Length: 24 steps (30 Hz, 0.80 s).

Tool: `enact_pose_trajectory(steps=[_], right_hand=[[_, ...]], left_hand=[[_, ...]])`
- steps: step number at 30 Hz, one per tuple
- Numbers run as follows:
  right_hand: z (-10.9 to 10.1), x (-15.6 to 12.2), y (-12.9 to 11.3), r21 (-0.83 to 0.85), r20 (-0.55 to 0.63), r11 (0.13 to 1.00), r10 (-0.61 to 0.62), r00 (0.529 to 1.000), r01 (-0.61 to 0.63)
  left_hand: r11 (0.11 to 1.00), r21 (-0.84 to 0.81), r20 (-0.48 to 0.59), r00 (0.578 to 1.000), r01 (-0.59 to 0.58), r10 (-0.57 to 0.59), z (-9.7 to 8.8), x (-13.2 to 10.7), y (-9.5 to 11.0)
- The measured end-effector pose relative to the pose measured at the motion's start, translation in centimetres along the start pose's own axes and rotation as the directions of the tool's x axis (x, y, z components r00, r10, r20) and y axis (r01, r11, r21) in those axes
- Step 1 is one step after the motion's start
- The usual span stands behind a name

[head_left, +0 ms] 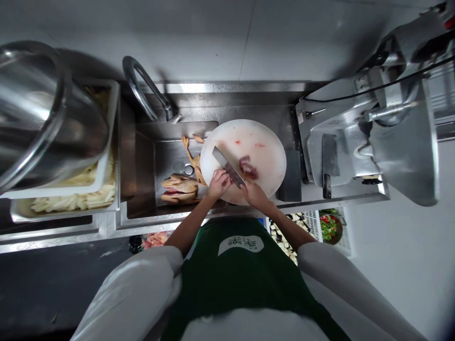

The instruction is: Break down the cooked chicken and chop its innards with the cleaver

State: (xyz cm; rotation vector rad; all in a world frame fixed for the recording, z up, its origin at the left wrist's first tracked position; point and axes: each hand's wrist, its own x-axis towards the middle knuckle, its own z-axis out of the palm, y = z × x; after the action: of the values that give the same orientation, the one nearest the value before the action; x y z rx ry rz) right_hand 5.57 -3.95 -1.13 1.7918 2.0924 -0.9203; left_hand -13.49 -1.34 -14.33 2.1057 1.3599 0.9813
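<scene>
A cleaver (227, 165) is in my right hand (254, 195), its broad blade slanting up and to the left over the round white cutting board (263, 134). My left hand (219, 183) is closed at the board's near edge, fingertips bunched beside the blade's lower part. Whatever those fingers hold, if anything, is hidden. Just right of the cleaver lies a piece of dark red meat (248, 166), with small red smears farther back on the board. Left of the board, plucked poultry (180, 188) rests in the steel sink (163, 151).
A curved tap (142, 85) rises behind the sink. At left, a large steel pot (53, 118) stands above trays of pale strips (74, 201). To the right are a slicing machine (398, 128) and another cleaver (330, 156). Below the counter sit baskets of cut vegetables (330, 227).
</scene>
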Motion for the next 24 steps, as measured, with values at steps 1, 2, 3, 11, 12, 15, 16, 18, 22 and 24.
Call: enact_pose_trajectory(steps=[1, 2, 3, 11, 12, 15, 16, 18, 22, 24], right_hand=[[0.4, 0.2, 0.1, 0.01, -0.007, 1.0, 0.01, 1.0, -0.01], [0.9, 0.3, 0.2, 0.019, -0.014, 1.0, 0.025, 1.0, -0.024], [1.4, 0.1, 0.4, 0.028, -0.019, 0.999, 0.035, 0.999, -0.034], [4.2, -5.2, 2.8, 0.01, 0.086, 0.991, 0.13, 0.988, -0.132], [4.2, -5.7, 3.0, -0.004, 0.1, 0.99, 0.143, 0.985, -0.143], [3.5, -6.6, 2.7, -0.044, 0.112, 0.988, 0.154, 0.982, -0.15], [3.2, -6.7, 2.4, -0.053, 0.113, 0.988, 0.153, 0.982, -0.148], [2.2, -6.4, 1.5, -0.063, 0.116, 0.987, 0.155, 0.981, -0.148], [0.9, -4.4, -0.4, -0.06, 0.102, 0.989, 0.14, 0.985, -0.135], [1.1, -3.1, -0.9, -0.059, 0.074, 0.99, 0.132, 0.988, -0.128]], left_hand=[[1.0, 0.007, 0.007, 1.0, -0.009, 0.009, 0.0, -0.1, -0.1], [1.0, 0.014, 0.011, 1.0, -0.016, 0.016, 0.0, -0.1, -0.2], [1.0, 0.019, 0.01, 1.0, -0.022, 0.022, 0.1, -0.2, -0.2], [0.998, -0.021, 0.07, 0.996, -0.062, 0.063, -0.6, -0.4, -0.2], [0.997, -0.033, 0.08, 0.995, -0.062, 0.065, -0.7, -0.4, -0.2], [0.997, -0.055, 0.118, 0.991, -0.056, 0.062, -0.6, -0.3, -0.1], [0.997, -0.056, 0.124, 0.991, -0.054, 0.06, -0.6, -0.3, -0.1], [0.997, -0.058, 0.125, 0.99, -0.057, 0.064, -0.6, -0.3, 0.1], [0.995, -0.066, 0.117, 0.99, -0.072, 0.079, -0.9, -0.1, 0.4], [0.994, -0.069, 0.089, 0.992, -0.079, 0.085, -0.9, -0.1, 0.4]])
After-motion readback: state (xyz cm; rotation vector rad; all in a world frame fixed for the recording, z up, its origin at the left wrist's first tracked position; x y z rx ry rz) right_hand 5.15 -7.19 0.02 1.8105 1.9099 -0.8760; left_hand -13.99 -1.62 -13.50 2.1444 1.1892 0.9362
